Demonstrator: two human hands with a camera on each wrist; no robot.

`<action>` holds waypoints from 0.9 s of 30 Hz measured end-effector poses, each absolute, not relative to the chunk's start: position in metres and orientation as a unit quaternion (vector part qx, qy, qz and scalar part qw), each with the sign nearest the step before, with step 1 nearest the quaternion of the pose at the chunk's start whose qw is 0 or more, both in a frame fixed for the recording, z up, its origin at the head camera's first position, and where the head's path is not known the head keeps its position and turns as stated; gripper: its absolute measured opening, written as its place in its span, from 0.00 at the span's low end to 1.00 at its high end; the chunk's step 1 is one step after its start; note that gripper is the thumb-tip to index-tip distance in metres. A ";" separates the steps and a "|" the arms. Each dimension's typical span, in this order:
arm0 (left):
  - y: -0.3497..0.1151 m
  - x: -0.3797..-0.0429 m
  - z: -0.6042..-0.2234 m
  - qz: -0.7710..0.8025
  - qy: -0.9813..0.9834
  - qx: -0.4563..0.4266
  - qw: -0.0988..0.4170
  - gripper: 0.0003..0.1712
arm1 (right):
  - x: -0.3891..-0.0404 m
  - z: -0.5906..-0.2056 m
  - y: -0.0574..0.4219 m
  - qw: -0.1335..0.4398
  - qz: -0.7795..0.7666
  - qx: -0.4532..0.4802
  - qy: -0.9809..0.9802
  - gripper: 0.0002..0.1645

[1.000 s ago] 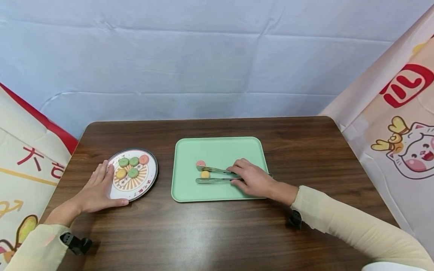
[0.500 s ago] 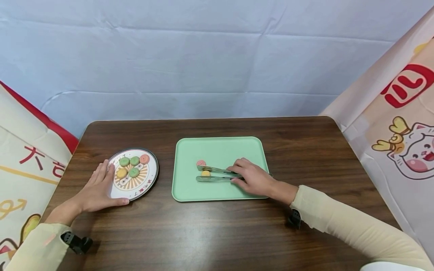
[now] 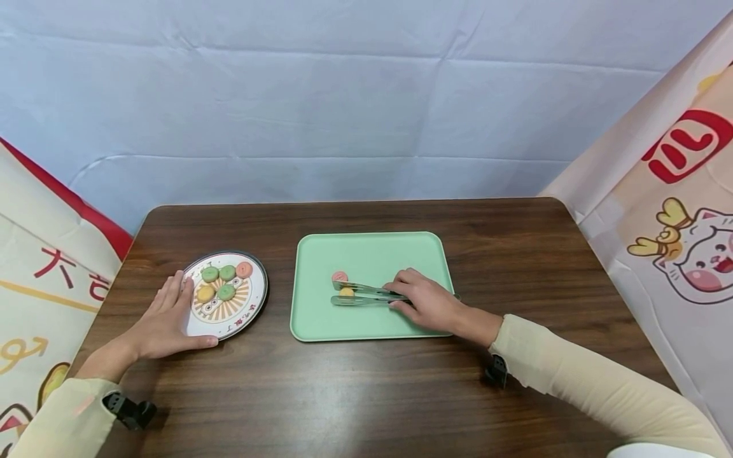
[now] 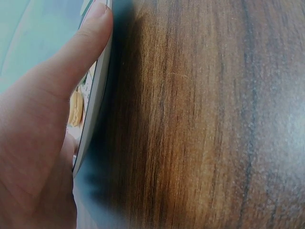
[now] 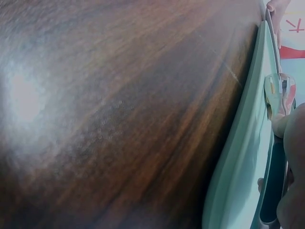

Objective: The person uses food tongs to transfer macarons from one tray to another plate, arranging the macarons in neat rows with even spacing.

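Observation:
My left hand lies with spread, fairly straight fingers at the left rim of a round printed plate; its thumb lies along the near rim, as the left wrist view shows. On the plate are three green macarons, a yellow macaron and a pink macaron. My right hand grips metal tongs over a light green tray. Between the tong arms, near their tips, is a yellow macaron. A pink macaron lies just beyond the upper arm.
Plate and tray stand apart on a dark wooden table. A pale cloth hangs behind the table, and printed cloths border both sides. Part of a white object shows at the bottom right.
The tong arms have drawn closer together around the yellow macaron, mainly by the near arm moving up. The left hand and the plate stay in place.

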State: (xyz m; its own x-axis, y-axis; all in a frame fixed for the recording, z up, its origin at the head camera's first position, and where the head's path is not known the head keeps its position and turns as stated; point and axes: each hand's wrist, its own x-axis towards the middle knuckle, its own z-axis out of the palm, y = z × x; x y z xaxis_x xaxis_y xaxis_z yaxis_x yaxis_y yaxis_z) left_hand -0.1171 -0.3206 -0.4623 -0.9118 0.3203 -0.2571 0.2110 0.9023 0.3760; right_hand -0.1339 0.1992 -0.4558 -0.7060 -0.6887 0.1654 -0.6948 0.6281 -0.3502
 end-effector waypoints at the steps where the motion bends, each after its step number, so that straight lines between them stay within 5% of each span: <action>1: -0.321 -0.117 -0.462 0.173 0.962 0.138 0.158 0.80 | -0.134 -0.456 0.199 0.008 0.197 0.383 -0.902 0.18; 27: -0.325 -0.115 -0.468 0.187 0.962 0.145 0.139 0.81 | -0.134 -0.455 0.199 0.008 0.192 0.383 -0.903 0.18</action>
State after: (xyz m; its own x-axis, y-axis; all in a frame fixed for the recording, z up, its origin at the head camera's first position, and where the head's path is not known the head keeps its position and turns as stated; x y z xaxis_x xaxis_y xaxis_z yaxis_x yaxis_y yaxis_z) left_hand -0.1151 -0.3249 -0.4678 -0.9198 0.3299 -0.2126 0.2264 0.8885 0.3992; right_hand -0.1338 0.1986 -0.4547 -0.7063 -0.6892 0.1614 -0.6952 0.6324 -0.3417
